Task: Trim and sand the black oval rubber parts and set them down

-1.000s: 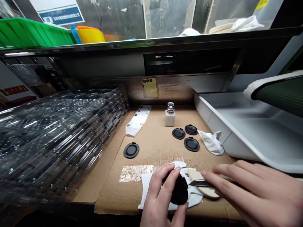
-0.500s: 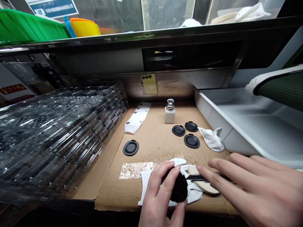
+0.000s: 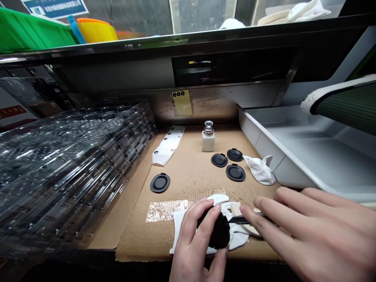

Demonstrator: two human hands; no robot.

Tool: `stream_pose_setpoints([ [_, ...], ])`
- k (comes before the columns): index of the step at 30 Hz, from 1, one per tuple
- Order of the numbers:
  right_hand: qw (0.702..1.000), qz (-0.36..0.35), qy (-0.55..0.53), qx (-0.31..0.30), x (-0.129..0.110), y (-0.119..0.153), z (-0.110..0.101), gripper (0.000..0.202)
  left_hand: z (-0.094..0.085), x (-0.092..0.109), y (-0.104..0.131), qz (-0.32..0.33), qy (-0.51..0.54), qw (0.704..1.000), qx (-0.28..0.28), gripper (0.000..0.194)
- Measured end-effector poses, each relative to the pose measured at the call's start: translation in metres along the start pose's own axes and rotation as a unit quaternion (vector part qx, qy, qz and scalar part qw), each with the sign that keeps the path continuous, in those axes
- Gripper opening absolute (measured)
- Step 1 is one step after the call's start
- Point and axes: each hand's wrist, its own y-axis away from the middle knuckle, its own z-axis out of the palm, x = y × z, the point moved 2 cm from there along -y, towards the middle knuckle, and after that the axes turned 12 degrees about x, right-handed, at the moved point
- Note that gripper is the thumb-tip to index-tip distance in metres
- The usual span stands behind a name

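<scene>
My left hand [image 3: 196, 243] grips a black rounded lid [image 3: 219, 231] tilted up between fingers and thumb. From the right, my right hand [image 3: 305, 231] reaches in with its fingers stretched over a thin, dark, blade-like tool [image 3: 239, 220]. The tool's tip meets the lid's edge; its other end is hidden under the fingers, so I cannot tell its exact kind. Below both hands lies a white cloth [image 3: 179, 227], and a cream-coloured flat piece [image 3: 253, 230] is partly covered by my right hand.
Several black lids, such as one on the left [image 3: 160, 183], lie on the cardboard [image 3: 188, 172]. Behind them stands a white pump bottle [image 3: 208, 141]. A label strip [image 3: 169, 145], a crumpled white cloth [image 3: 261, 170], stacked clear trays [image 3: 88, 156] and a grey bin [image 3: 282, 168] surround the work.
The view has shifted slightly, so everything sits a little farther left. Both hands keep nearly the same pose, with the tool still at the lid's edge.
</scene>
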Motion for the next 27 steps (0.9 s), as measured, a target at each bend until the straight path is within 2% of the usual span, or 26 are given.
stream_pose_setpoints([
  [5, 1.000, -0.001, -0.002, 0.005, 0.000, -0.003, -0.001, 0.030, -0.001, 0.000, 0.000, -0.004, 0.003, 1.000, -0.001, 0.057],
  [14, 0.997, 0.060, -0.008, -0.037, 0.013, 0.009, 0.003, 0.033, -0.003, 0.002, -0.003, -0.020, -0.002, 1.000, 0.009, 0.058],
  [18, 0.992, 0.100, -0.022, -0.075, 0.017, 0.024, 0.010, 0.033, -0.003, 0.001, -0.002, -0.075, 0.038, 0.996, 0.022, 0.059],
  [20, 0.985, 0.140, -0.035, -0.100, 0.020, 0.038, 0.020, 0.030, -0.003, 0.000, -0.003, -0.144, 0.092, 0.985, 0.017, 0.053],
  [22, 0.976, 0.176, -0.052, -0.115, 0.024, 0.056, 0.034, 0.026, -0.003, -0.003, -0.004, -0.264, 0.198, 0.944, -0.003, 0.043],
  [23, 0.973, 0.192, -0.060, -0.117, 0.026, 0.067, 0.043, 0.025, -0.002, -0.005, -0.005, -0.337, 0.265, 0.903, -0.011, 0.038],
  [25, 0.966, 0.230, -0.060, -0.104, 0.032, 0.092, 0.062, 0.027, 0.000, -0.007, -0.007, -0.475, 0.395, 0.786, -0.010, 0.035],
  [27, 0.958, 0.266, -0.051, -0.090, 0.038, 0.118, 0.081, 0.030, 0.003, -0.007, -0.010, -0.561, 0.480, 0.674, 0.005, 0.036],
])
